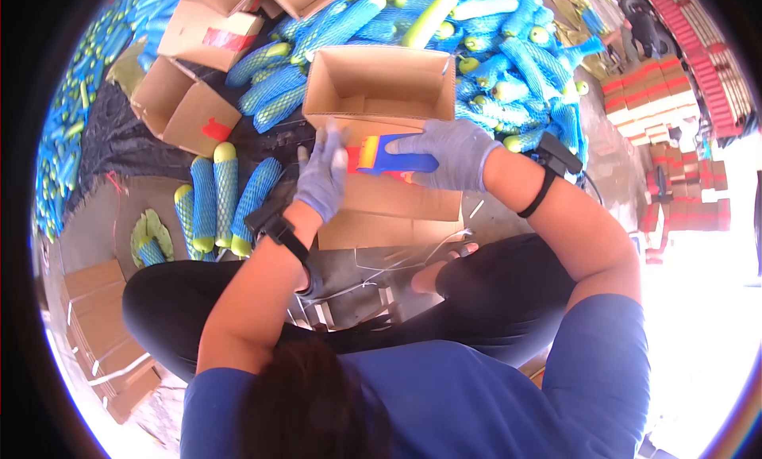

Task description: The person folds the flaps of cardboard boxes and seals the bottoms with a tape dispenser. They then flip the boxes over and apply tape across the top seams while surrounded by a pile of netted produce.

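In front of me lies a cardboard box (389, 201), its open top facing away and its brown inside showing. My right hand (460, 153), in a pale purple glove, is closed around a blue tape dispenser (406, 159) with a yellow-orange front part. The dispenser is against the side of the box, where some red tape (354, 157) shows beside it. My left hand (322, 173), gloved the same way, is at the left part of the box with its fingers stretched out and slightly blurred. Nothing shows in that hand.
Behind the box is a heap of long green gourds in blue net sleeves (349, 30). Several more netted gourds (226, 193) lie at left. Open cartons (186, 106) stand beyond them. Flattened cardboard (103, 324) lies lower left; stacked boxes (651, 94) stand at right.
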A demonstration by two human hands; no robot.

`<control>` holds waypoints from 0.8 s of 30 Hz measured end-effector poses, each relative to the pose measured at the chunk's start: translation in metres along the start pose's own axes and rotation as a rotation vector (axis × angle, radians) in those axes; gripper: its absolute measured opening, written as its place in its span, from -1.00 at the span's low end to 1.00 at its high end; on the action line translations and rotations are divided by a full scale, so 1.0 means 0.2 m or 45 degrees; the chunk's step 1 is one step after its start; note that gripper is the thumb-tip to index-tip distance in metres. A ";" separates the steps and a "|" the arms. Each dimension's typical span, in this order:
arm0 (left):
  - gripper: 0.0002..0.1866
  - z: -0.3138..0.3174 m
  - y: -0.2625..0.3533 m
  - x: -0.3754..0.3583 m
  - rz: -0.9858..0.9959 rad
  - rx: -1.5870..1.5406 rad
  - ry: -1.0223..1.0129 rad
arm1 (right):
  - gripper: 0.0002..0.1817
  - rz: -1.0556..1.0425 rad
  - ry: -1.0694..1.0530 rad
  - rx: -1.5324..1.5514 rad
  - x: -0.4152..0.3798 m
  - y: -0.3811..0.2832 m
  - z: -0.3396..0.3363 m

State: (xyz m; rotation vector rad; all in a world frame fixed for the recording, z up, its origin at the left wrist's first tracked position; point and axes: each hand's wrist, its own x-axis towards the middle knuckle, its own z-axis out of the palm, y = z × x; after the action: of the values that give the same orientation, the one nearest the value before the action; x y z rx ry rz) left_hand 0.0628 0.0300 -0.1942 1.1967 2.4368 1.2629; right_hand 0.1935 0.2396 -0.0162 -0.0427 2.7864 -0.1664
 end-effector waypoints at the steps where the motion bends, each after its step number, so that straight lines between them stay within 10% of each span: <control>1: -0.43 0.00 0.05 -0.03 0.032 0.419 -0.115 | -0.39 -0.011 -0.041 0.005 -0.02 0.02 0.00; 15: -0.09 -0.02 0.22 -0.04 0.077 0.968 -0.297 | -0.26 0.253 -0.555 -0.249 -0.88 0.70 0.08; 24: -0.11 0.07 0.32 -0.03 0.206 1.109 -0.385 | -0.43 0.209 -0.723 -0.092 -0.28 0.63 0.37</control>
State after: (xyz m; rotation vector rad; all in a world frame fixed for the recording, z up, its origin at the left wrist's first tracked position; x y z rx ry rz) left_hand 0.1112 0.0550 -0.1574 1.6233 2.7267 -0.0564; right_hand 0.2710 0.3588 -0.0814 0.1049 2.2153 -0.0072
